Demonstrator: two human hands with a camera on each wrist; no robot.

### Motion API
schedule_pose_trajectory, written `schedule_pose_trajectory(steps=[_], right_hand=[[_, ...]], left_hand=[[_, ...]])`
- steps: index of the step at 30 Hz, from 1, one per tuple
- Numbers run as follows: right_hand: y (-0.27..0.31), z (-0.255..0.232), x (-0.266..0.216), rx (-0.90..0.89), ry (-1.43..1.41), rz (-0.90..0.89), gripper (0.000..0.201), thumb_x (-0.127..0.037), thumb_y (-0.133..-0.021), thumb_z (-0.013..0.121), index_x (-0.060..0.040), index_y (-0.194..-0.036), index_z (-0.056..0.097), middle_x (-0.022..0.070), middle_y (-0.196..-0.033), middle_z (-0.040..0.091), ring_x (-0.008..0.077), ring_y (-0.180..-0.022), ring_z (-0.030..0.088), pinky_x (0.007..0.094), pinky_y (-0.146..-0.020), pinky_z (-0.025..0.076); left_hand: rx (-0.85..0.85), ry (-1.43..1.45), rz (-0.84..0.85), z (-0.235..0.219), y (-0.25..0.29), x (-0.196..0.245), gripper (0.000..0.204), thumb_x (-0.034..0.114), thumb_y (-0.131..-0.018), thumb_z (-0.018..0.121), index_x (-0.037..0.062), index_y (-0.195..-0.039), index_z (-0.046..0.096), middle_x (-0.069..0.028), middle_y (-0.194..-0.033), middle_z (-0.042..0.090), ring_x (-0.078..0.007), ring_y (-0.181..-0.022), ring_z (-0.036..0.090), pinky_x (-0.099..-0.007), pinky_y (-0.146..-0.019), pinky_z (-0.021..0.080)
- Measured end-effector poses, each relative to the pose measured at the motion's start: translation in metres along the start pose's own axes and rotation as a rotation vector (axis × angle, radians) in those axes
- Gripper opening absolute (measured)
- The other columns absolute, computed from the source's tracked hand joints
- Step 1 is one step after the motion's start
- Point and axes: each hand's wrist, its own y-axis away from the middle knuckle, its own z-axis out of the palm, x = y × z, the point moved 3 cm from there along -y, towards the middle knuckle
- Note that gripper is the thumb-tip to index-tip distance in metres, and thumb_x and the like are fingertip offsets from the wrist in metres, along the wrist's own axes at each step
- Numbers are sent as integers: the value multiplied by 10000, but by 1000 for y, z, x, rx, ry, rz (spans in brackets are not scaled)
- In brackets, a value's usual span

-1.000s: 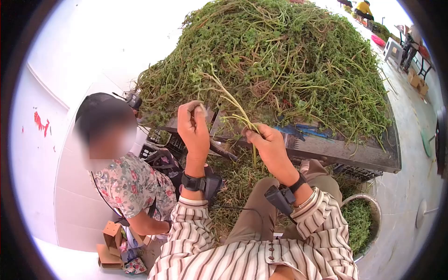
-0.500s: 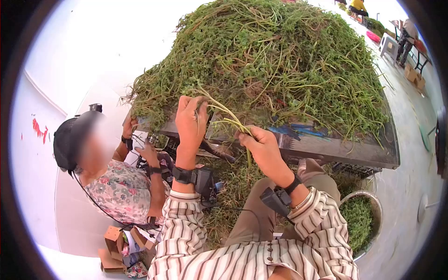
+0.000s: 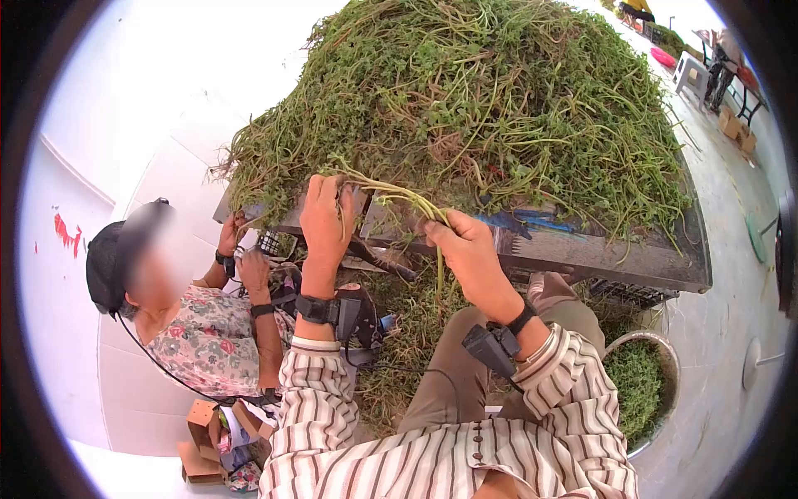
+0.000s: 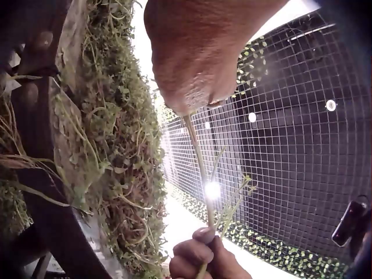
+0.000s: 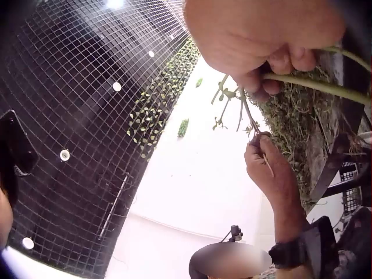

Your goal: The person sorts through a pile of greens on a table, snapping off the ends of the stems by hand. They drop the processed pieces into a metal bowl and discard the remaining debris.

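Long green stems point(image 3: 401, 192) with thin side shoots stretch between the two hands, above the near edge of the table. My right hand point(image 3: 470, 256) pinches them between thumb and curled fingers, and their thicker ends hang below it. At the other end, my left hand point(image 3: 327, 220) has its fingertips closed on a stem. The left wrist view shows one stem point(image 4: 200, 160) running straight from the left hand to the right hand point(image 4: 200, 256). A thin brownish strand sticks out of the left hand point(image 5: 273, 171) in the right wrist view.
A large heap of leafy stems point(image 3: 499, 108) covers the table point(image 3: 607, 264). Another person point(image 3: 208, 333) sits at the left beside cardboard boxes point(image 3: 204, 441). A round tub point(image 3: 669, 366) of greens stands at the right. Loose stems point(image 3: 399, 349) litter the floor.
My left hand came to the stems' far end and took hold, then moved slightly left, while the stems bent lower. The seated person leaned back left, hands now by the table.
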Motion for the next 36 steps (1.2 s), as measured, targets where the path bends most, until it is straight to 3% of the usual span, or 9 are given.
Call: schedule_pose_trajectory(steps=[5,8,10,15,20,25,27,34,36], right_hand=[[1,0,-3,1,11,-3,198,-174,-875,549,3,-792,576,-32,-638,439,57,-606,360,244,-532,302],[0,1,3,-34,18,5,194,-216,-892,563,-48,-794,575,-85,-609,387,19,-528,295,207,-467,219],[-2,2,7,-24,24,52,191,-163,-873,551,2,-781,570,-32,-625,432,50,-600,365,247,-526,304],[-3,-8,-3,24,-73,-6,186,-154,-874,551,-5,-764,564,-45,-623,418,44,-595,333,241,-508,279],[-7,-9,9,3,-69,29,108,-124,-897,529,-41,-883,598,-75,-654,434,4,-510,296,184,-445,218],[-8,-4,8,8,-19,49,169,-147,-876,549,-7,-782,569,-52,-640,428,40,-598,336,235,-516,280],[-6,-1,9,3,0,62,165,-144,-876,547,-4,-794,575,-51,-647,436,42,-604,346,234,-522,288],[-6,3,11,-27,74,52,164,-138,-879,539,11,-827,582,-31,-680,475,54,-635,382,234,-553,320],[-6,4,9,-33,86,42,164,-137,-878,539,13,-826,580,-28,-682,478,55,-634,383,234,-554,322]], left_hand=[[-21,13,-54,-4,-2,-3,130,44,-825,567,14,-952,572,-127,-821,473,-304,-687,515,-351,-594,419],[-16,81,-115,-4,-5,-9,121,46,-827,546,8,-936,582,-128,-814,477,-280,-684,511,-343,-610,415],[1,134,-156,-1,-7,-23,122,49,-829,532,5,-929,588,-127,-814,483,-263,-681,509,-337,-623,413],[192,536,-675,-8,0,-75,182,127,-855,463,-12,-881,579,-38,-780,486,-162,-678,472,-305,-660,400],[136,780,-680,-5,-1,-55,158,188,-869,453,57,-868,541,42,-626,391,-50,-520,309,-225,-466,253],[106,728,-538,-5,-18,-33,209,259,-957,442,65,-911,505,29,-680,396,-51,-521,292,-229,-455,259],[89,650,-573,-9,-24,-25,207,211,-957,454,18,-909,511,-3,-686,441,-97,-598,369,-260,-559,350],[101,434,-107,-12,-45,5,199,122,-942,456,20,-1092,538,-105,-851,599,-202,-706,555,-321,-653,445],[81,292,19,-9,-49,7,234,96,-928,460,23,-1140,529,-153,-937,603,-313,-787,592,-363,-686,460]])
